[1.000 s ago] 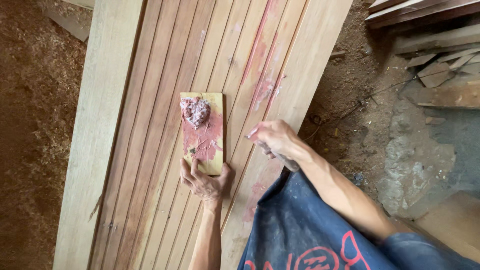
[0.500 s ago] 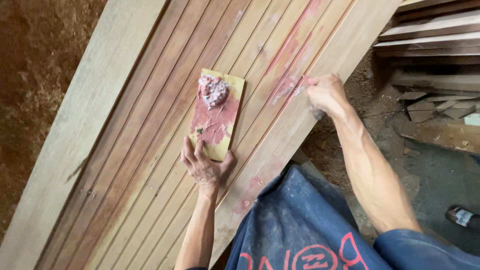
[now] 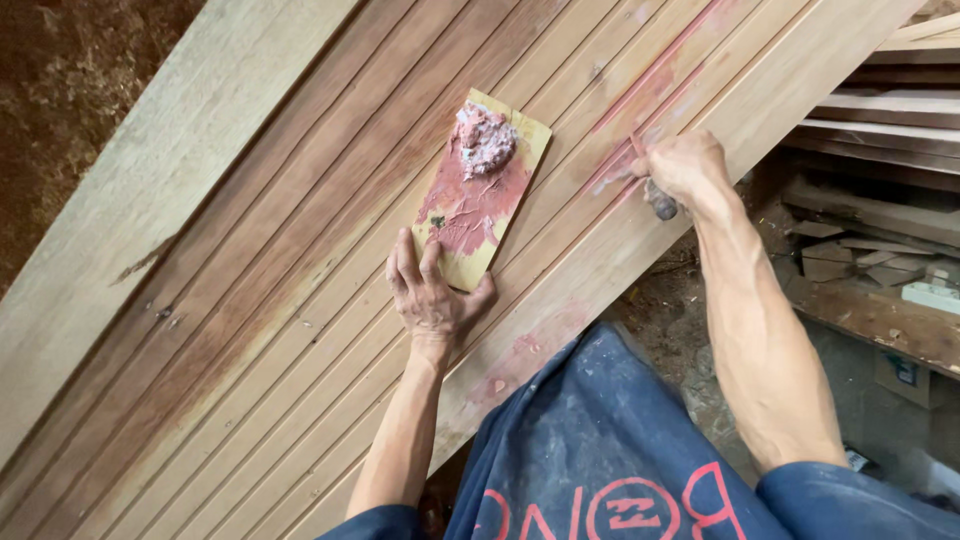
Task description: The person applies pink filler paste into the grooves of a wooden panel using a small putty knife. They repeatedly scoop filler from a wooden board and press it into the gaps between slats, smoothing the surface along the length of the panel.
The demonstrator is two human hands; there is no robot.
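A large grooved wooden panel (image 3: 300, 250) lies slanted across the view. On it rests a small yellowish board (image 3: 470, 262) smeared with pink putty, with a lump of putty (image 3: 485, 138) at its far end. My left hand (image 3: 432, 297) grips the near end of that board, thumb on its right edge. My right hand (image 3: 682, 168) is closed around a small scraper tool (image 3: 662, 203) and presses its tip on a pink-streaked groove near the panel's right edge.
Stacked timber planks (image 3: 880, 110) and wood offcuts (image 3: 850, 255) lie to the right on dirt ground. Bare earth (image 3: 70, 90) shows at the upper left. My dark blue shorts (image 3: 600, 450) fill the bottom centre.
My right hand has moved up along the panel's right edge, away from the putty board. My left hand stays on the board. The view has tilted and shifted.
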